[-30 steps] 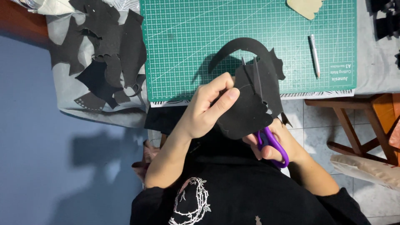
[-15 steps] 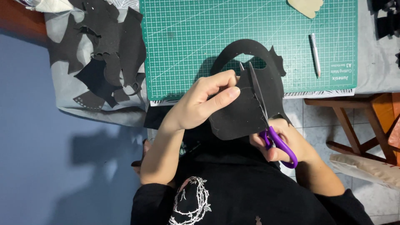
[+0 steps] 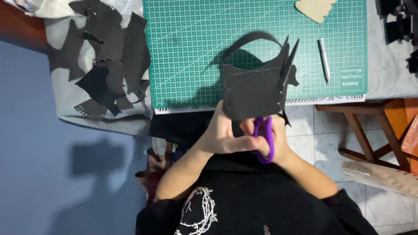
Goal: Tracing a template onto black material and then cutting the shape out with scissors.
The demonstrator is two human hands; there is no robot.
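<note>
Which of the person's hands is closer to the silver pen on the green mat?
The right hand. It works the purple scissors below and left of the silver pen. The left hand holds the black sheet farther left.

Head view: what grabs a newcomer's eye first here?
The black foam sheet held up in mid-frame over the near edge of the green cutting mat, left hand gripping its lower edge, right hand working purple-handled scissors whose open blades stick up at the sheet's right edge. At the left, a pile of black offcuts lies on the grey cloth; a craft knife lies on the mat's right side.
</note>
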